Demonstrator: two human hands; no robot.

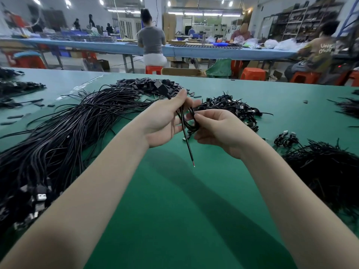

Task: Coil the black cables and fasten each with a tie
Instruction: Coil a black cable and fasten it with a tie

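I am watching two bare hands working above a green-topped desk in a busy workshop. The left hand is gripping a thin black cable, fingers curled round its looped strands, with the cable's dark plug end sticking up past the thumb. The right hand is pinching the same loops from the other side, thumb and fingers closed on the coil. One loose end of the cable, tipped with a bare red-and-silver point, is hanging down between the wrists, clear of the desk.

To the left, a long sheaf of uncoiled black cables is sprawling across the desk, its metal plugs bunched at the near edge. Behind the hands, a heap of already coiled cables is lying beside a mound of short black strips. A dark tangle of thin black ties is lying at the right.

Across the aisle, a seated worker's tan shirt is showing white lettering, blurred, with only "UN" and "OW" legible. Orange plastic stools are standing along a blue bench.
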